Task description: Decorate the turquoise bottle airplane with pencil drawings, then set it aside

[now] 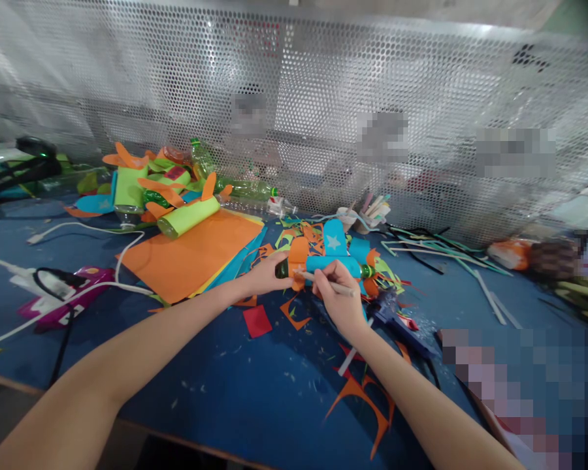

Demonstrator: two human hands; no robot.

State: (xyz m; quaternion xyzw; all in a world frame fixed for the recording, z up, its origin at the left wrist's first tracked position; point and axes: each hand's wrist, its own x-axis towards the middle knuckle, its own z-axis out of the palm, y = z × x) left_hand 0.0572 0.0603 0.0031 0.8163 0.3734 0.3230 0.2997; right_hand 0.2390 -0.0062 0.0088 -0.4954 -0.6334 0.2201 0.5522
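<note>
A bottle wrapped in blue paper (334, 264) lies on its side at the middle of the table, its green cap to the right. Orange paper (298, 251) wraps its left part, and an upright blue piece with a pale star (333, 239) stands on it. My left hand (268, 274) is closed round the bottle's dark left end. My right hand (339, 294) pinches a pale pen (343, 289), its tip at a small star on the orange paper. A blue glue gun (404, 323) lies right of my right hand.
Orange and blue sheets (191, 258) are stacked left of the bottle, with paper-covered bottles (190, 217) behind. Paper scraps (360, 405) lie around. Cups of pens (372, 215) stand near the mesh screen (313, 98). A purple power strip (91, 287) sits left.
</note>
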